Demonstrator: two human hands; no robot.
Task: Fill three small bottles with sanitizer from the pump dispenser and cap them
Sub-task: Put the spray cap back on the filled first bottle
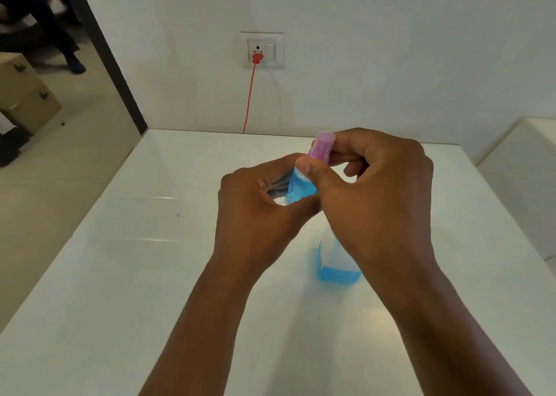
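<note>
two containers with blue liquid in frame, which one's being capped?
The small blue bottle with the pink cap, held up in the left hand while right-hand fingers grip the cap. The larger clear dispenser stands on the white table, untouched.

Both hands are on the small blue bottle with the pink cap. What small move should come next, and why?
Probably twist the pink cap with the right hand while the left hand steadies the small blue bottle. The right fingers pinch the cap atop the neck; whether it is coming off or going on cannot be told.
</note>
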